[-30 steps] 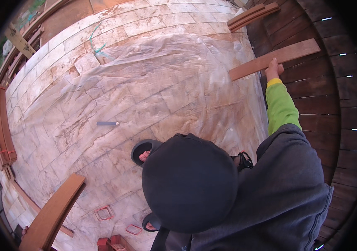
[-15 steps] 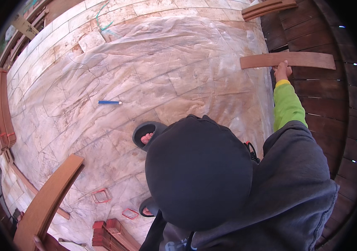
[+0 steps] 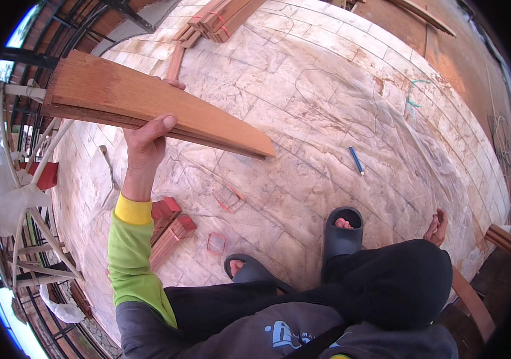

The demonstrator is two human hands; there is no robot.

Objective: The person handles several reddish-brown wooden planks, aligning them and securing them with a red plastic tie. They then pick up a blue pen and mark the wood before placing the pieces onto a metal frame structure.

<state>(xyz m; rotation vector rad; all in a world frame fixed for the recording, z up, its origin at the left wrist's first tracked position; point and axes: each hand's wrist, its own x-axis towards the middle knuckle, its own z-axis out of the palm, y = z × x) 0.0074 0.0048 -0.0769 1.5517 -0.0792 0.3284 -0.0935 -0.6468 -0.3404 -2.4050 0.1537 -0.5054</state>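
Observation:
My left hand [image 3: 146, 142] grips a short stack of wooden planks [image 3: 103, 90], thumb pressed on the upper face and fingertips showing at the far edge. The stack is raised above the floor at the upper left, its edges showing more than one board. My right hand [image 3: 436, 228] is beside my bent right knee, fingers stretched out and nothing visible in them; the knee hides part of it. Below that hand, a single curved wooden plank [image 3: 474, 305] lies at the right edge of the floor. A blue pen-like stick [image 3: 356, 161] lies on the plastic sheet.
Plastic sheeting [image 3: 303, 179] covers the tiled floor. Red-ended wooden pieces [image 3: 172, 230] and red straps [image 3: 216, 243] lie near my feet. A strapped plank bundle [image 3: 219, 21] rests at the far side, more planks [image 3: 504, 240] at the right. A pale curved frame [image 3: 34, 197] stands left.
My view has swung left. My right hand has let go of the single plank and drawn back toward my knee. The left hand still holds its planks.

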